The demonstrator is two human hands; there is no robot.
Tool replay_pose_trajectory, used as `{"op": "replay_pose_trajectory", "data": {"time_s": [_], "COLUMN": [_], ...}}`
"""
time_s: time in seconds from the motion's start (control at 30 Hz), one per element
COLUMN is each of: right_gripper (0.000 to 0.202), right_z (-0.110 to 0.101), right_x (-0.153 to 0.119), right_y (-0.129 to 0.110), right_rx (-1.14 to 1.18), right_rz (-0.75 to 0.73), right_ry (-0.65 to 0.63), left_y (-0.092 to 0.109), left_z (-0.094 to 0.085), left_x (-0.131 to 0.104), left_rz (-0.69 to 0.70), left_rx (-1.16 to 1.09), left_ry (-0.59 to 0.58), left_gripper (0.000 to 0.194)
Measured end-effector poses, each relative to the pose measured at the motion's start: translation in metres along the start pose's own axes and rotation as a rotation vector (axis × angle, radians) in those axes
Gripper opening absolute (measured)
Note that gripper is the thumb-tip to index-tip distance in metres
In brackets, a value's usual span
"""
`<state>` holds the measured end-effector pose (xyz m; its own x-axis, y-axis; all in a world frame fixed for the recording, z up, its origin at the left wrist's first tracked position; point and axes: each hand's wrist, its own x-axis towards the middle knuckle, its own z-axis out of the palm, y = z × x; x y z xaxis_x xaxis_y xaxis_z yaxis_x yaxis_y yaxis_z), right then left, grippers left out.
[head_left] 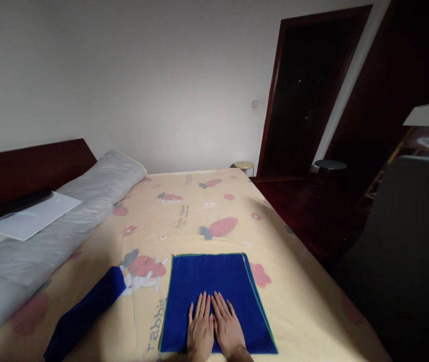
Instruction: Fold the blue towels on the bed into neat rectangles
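A dark blue cloth (208, 271) with green edging lies spread flat, folded in layers, on the bed. Both palms rest on its near half, side by side with the thumbs close together. My left hand (200, 327) is flat with its fingers stretched out, and my right hand (228, 324) lies the same way beside it. Neither hand grips anything. To the left, apart from both hands, is another blue cloth (86, 314), folded into a long narrow strip.
The bed sheet (285, 301) is cream with rabbits and carrots. A grey quilt (97, 206) runs along the left, with white sheets (35, 216) on it by the headboard (33, 161). Stools (244, 165) stand beyond the bed; a dark grey object (410, 241) rises at right.
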<state>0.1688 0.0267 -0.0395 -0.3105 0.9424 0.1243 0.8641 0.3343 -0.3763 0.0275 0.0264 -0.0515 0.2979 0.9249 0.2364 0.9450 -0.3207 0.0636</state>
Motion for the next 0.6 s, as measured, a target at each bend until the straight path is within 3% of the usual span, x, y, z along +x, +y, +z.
{"op": "replay_pose_trajectory", "data": {"time_s": [0.43, 0.6], "right_gripper": [0.050, 0.051], "right_z": [0.001, 0.002], "right_x": [0.003, 0.005], "right_y": [0.002, 0.007], "right_rx": [-0.016, -0.003], "right_rz": [-0.014, -0.018], "right_ry": [0.042, 0.051], "left_y": [-0.004, -0.014], "left_z": [0.003, -0.009], "left_x": [0.006, 0.007], "left_rz": [-0.022, -0.047], "left_rx": [-0.086, -0.114], "left_ry": [-0.099, -0.148], "left_gripper": [0.054, 0.052]}}
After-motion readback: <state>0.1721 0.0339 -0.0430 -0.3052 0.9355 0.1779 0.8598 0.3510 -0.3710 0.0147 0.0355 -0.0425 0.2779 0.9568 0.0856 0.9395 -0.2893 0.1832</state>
